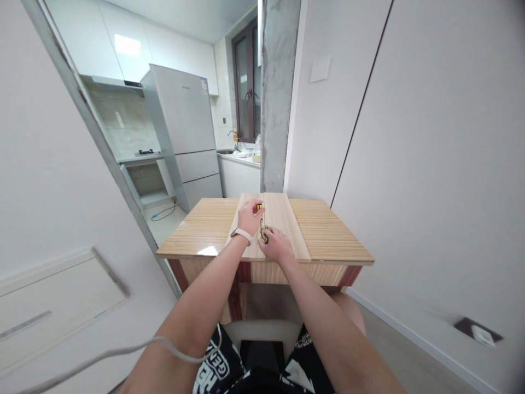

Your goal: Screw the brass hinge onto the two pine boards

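From where I sit at the feed, I have both hands over the middle of the table (328, 224). The left hand (249, 215) is partly closed, thumb and fingertips pinching the black-and-yellow handle of a slim screwdriver (260, 207). I read its thin shaft as running down towards the right hand (278, 245), which lies low, fingers curled round a brass-coloured metal fitting (266, 234). The fitting has rounded edges and a dull shine; the fingers hide part of it, so I can't make out its full shape, nor whether the tip touches it.

The fitting sits at the seam between two pale wooden boards, the left board (245, 203) and the right board (289, 219), nearer the table's near edge than its far one and about midway between the side corners. The boards are smooth, flat and faintly grained, laid side by side from the far edge to the near edge. Under them I see a yellower tabletop with fine straight stripes, glossy enough to throw a white glare near the front left corner. Its legs show reddish-brown faces. On the left wrist I notice a watch (241, 235) with a pale band.
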`<state>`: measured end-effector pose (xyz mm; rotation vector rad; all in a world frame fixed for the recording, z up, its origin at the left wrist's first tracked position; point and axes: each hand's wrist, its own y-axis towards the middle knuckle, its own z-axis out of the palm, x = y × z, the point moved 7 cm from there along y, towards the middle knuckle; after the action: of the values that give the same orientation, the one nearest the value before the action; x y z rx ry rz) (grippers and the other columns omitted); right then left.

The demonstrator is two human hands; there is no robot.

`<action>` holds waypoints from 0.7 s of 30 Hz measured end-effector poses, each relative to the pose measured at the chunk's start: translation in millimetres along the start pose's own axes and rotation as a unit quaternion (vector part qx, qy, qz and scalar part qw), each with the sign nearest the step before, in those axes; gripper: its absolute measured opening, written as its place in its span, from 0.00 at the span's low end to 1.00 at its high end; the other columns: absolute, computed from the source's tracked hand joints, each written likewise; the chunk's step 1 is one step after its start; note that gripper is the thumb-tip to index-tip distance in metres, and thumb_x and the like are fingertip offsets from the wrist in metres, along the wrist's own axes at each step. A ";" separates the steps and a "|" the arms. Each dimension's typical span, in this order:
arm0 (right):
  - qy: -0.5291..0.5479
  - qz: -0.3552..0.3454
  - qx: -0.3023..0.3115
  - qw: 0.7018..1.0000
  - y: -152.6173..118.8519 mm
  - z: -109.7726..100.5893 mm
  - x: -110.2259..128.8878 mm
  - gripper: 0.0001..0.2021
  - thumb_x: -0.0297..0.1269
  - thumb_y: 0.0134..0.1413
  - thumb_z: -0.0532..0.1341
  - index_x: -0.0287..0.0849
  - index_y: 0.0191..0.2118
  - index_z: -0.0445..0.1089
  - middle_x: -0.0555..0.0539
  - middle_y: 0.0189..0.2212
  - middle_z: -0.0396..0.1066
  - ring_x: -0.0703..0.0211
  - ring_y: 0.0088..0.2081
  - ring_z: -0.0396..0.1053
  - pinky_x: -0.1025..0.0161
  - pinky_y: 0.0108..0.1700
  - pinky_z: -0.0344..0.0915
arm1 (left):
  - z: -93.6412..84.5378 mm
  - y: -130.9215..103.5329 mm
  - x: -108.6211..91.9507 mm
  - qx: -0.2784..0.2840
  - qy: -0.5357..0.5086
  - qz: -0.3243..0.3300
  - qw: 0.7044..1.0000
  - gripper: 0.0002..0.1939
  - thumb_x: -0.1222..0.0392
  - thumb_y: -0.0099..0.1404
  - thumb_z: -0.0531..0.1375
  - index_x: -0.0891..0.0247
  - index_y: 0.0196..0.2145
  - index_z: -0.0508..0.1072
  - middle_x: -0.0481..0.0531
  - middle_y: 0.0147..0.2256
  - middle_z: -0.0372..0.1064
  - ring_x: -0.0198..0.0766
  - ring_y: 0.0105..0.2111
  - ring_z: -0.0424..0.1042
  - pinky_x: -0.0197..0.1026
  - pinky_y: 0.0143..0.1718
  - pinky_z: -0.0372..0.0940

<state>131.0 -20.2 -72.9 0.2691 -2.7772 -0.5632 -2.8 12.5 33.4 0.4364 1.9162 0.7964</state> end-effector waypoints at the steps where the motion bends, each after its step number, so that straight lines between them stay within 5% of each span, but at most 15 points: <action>1: -0.001 0.001 0.002 1.000 0.0 0.2 0.0 0.18 0.53 0.65 0.60 0.52 0.53 0.74 0.43 0.59 0.69 0.47 0.57 0.65 0.52 0.57 0.59 | 0.9 -0.4 -0.9 0.007 -0.003 0.004 1.000 0.11 0.66 0.66 0.66 0.58 0.47 0.78 0.53 0.42 0.77 0.38 0.39 0.77 0.44 0.46 0.73; 21: 0.005 -0.005 0.002 1.000 -0.3 0.8 0.3 0.18 0.53 0.65 0.60 0.53 0.55 0.74 0.43 0.58 0.70 0.47 0.57 0.64 0.52 0.58 0.59 | -3.8 -8.4 -4.1 -0.074 0.057 -0.032 0.995 0.11 0.64 0.64 0.69 0.58 0.44 0.77 0.52 0.39 0.72 0.40 0.36 0.74 0.44 0.45 0.70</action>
<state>130.5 -20.2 -73.6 0.2860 -2.7694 -0.5584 -4.0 2.7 31.4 0.2426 1.9506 0.9312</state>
